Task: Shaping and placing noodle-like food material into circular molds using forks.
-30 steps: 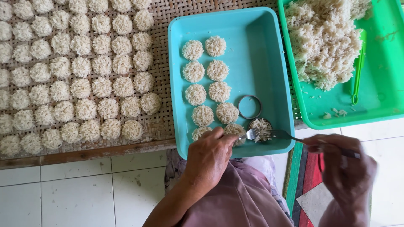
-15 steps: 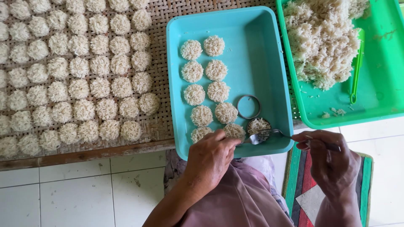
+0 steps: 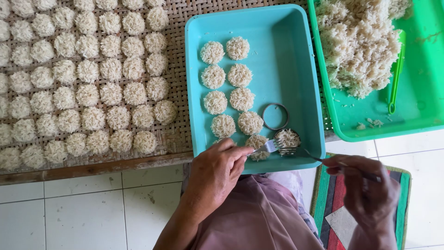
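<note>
Over the near edge of the teal tray (image 3: 286,51), the left hand (image 3: 217,173) curls its fingers down onto a rice disc (image 3: 255,141). The right hand (image 3: 365,192), just outside the tray's near right corner, pinches a fork (image 3: 296,153) whose tines sit on a rice-filled ring mould (image 3: 287,139) inside that corner. An empty ring (image 3: 275,116) lies just beyond it.

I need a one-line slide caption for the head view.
Right hand presses rice with a fork into a ring mould in the turquoise tray, left hand beside it.
</note>
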